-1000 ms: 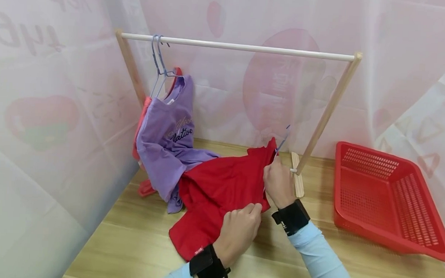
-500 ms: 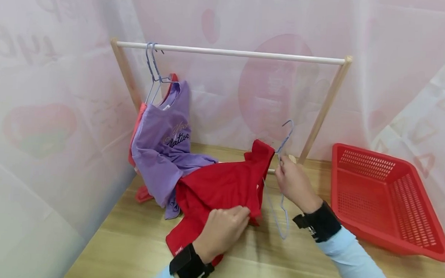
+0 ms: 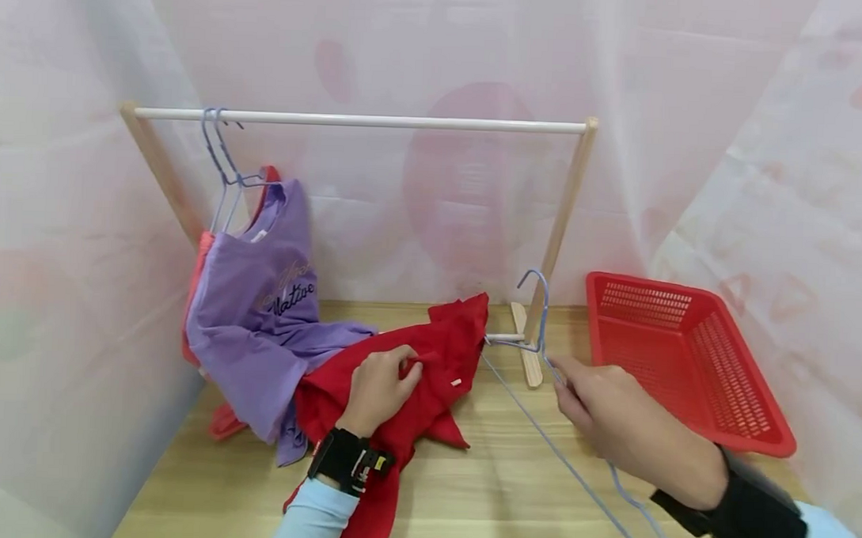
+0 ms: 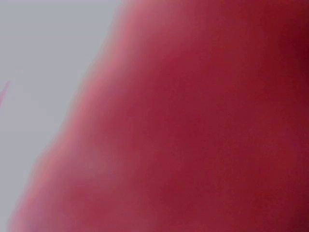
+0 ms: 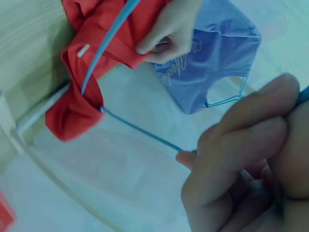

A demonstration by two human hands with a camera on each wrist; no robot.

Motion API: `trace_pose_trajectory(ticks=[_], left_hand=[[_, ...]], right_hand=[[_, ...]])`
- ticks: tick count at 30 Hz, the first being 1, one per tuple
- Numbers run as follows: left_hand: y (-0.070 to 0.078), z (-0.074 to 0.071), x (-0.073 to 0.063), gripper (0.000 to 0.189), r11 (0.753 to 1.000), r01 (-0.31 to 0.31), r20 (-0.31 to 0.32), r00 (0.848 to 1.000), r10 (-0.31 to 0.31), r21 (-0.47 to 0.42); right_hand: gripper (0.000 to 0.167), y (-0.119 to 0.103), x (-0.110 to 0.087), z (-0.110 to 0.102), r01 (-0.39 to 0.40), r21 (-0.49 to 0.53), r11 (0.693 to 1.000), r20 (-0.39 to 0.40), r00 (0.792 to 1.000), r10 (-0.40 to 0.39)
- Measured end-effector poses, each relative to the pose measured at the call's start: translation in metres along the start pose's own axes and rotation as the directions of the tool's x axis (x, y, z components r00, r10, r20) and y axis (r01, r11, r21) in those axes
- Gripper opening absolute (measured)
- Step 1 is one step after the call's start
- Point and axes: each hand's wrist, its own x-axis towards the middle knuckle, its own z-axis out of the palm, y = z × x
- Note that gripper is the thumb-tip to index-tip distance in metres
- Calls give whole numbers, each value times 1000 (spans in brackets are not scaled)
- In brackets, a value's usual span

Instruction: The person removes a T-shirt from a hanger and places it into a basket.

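Note:
A red garment, probably a shirt, lies bunched in the middle of the head view. My left hand pinches its cloth between thumb and fingers; the right wrist view shows this hand at the fabric edge. My right hand grips a light blue wire hanger, its hook pointing up. One end of the hanger reaches into an opening of the red garment, while the other extends toward the front right. Blurred red cloth fills most of the left wrist view.
A purple shirt and a pinkish-red garment hang at the left of a rack with a white rail and wooden posts. A red plastic basket sits at right on the wood-grain table.
The right hand and hanger have moved right, drawing most of the hanger clear of the red garment. The left hand has shifted left along the cloth. The head view has turned right.

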Motion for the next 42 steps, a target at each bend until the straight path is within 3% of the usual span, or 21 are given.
trace_pose_trajectory(ticks=[5,8,12,18,25,29,33,36,38,42], left_hand=[[-16,-4,2,7,997,64,31,998,-62,-44],[-20,-4,-1,6,995,83,47,996,-81,-60],[-22,-3,-3,6,994,84,56,995,-80,-64],[-21,2,3,6,995,70,51,997,-66,-69],[-4,21,4,7,994,46,77,996,-38,-102],[2,25,2,8,991,66,96,994,-55,-114],[1,19,3,10,992,88,106,991,-78,-87],[-2,16,6,11,993,96,102,991,-89,-63],[-5,17,5,12,993,107,110,989,-101,-50],[-7,14,7,14,990,142,123,983,-139,-19]], right_hand=[[38,-9,2,-34,158,-197,968,-103,978,-180],[27,-14,14,-60,183,-302,936,-150,960,-236],[7,-20,46,-95,163,-332,929,-139,966,-219],[13,-16,107,-123,98,-290,952,-91,987,-130],[14,13,149,-123,42,-258,965,-39,998,-53],[17,27,158,-114,38,-247,968,-17,999,-44],[19,30,158,-105,26,-219,975,-4,1000,-28],[25,32,156,-102,14,-141,990,-31,999,-19],[29,39,154,-97,5,-37,999,-60,998,-7],[32,65,147,-82,6,150,989,-120,993,12]])
